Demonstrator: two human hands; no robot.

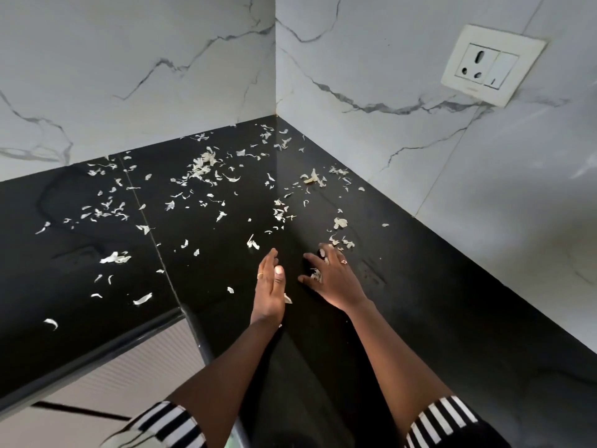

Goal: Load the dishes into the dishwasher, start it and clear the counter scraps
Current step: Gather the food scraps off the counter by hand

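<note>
Pale papery scraps (203, 166) lie scattered all over the black counter (420, 302), thickest toward the corner. My left hand (269, 286) stands on its edge on the counter, fingers straight and together, palm facing right. My right hand (332, 279) rests palm down a little to the right of it, fingers spread, with a few scraps (316, 274) under and between its fingers. More scraps (339, 240) lie just beyond its fingertips. Neither hand grips anything. No dishes or dishwasher are in view.
White marble-look walls meet in a corner (275, 114) behind the counter. A wall socket with a switch (491, 64) sits on the right wall. The counter's front edge (97, 357) runs along the lower left, with a pale ribbed cabinet front below it.
</note>
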